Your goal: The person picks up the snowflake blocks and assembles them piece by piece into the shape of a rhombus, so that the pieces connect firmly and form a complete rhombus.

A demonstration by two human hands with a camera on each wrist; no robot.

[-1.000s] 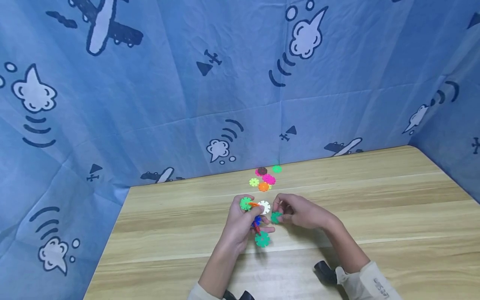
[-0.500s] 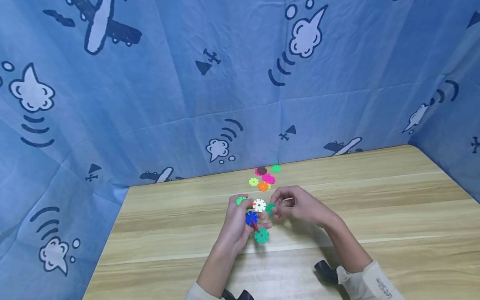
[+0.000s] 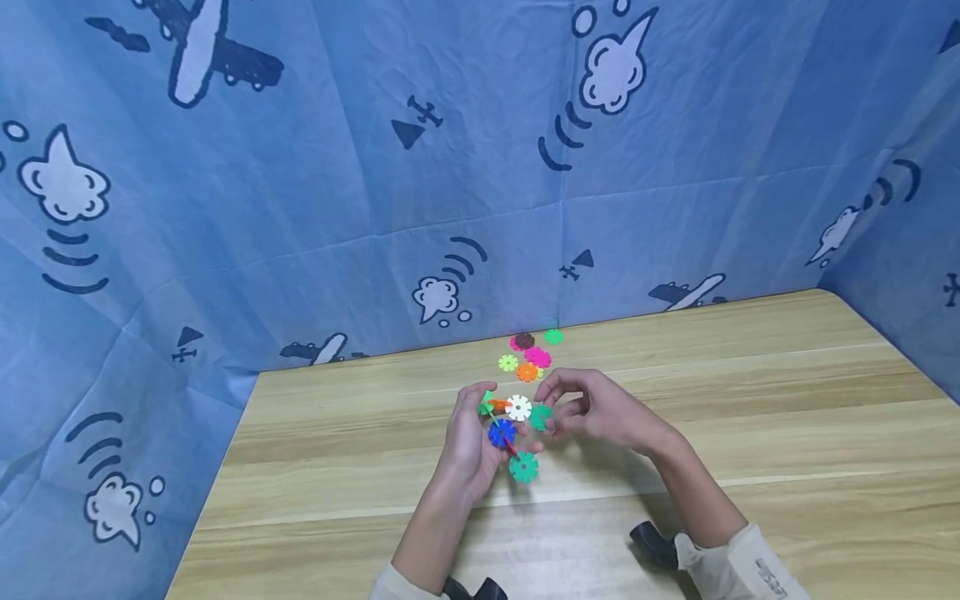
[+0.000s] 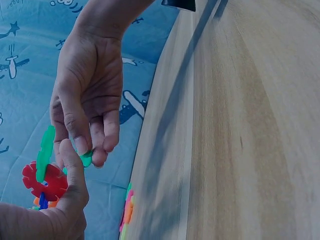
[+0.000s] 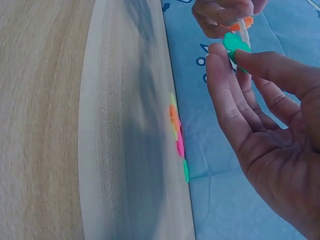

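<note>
My left hand [image 3: 467, 442] holds a joined chain of notched plastic snowflake discs. In the head view it includes a white disc [image 3: 518, 407], an orange disc [image 3: 498, 406], a blue disc [image 3: 502, 433] and a lower green disc [image 3: 524, 467]. A red disc [image 4: 55, 181] of the chain faces the left wrist camera, crossed by a green one [image 4: 45, 152]. Between thumb and fingertips my right hand [image 3: 603, 410] pinches a green disc [image 5: 235, 44], its edge right at the white disc. The left fingers are partly hidden behind the chain.
Several loose discs lie at the back of the wooden table [image 3: 337, 450], among them an orange disc [image 3: 527, 372], a pink one [image 3: 537, 357], a brown one [image 3: 524, 341] and a green one [image 3: 553, 337]. A blue printed curtain [image 3: 480, 183] stands behind the table.
The right hand has brought its green disc up and left to the white disc. The left hand has shifted slightly and turned the chain, so the blue disc now faces the head camera.
</note>
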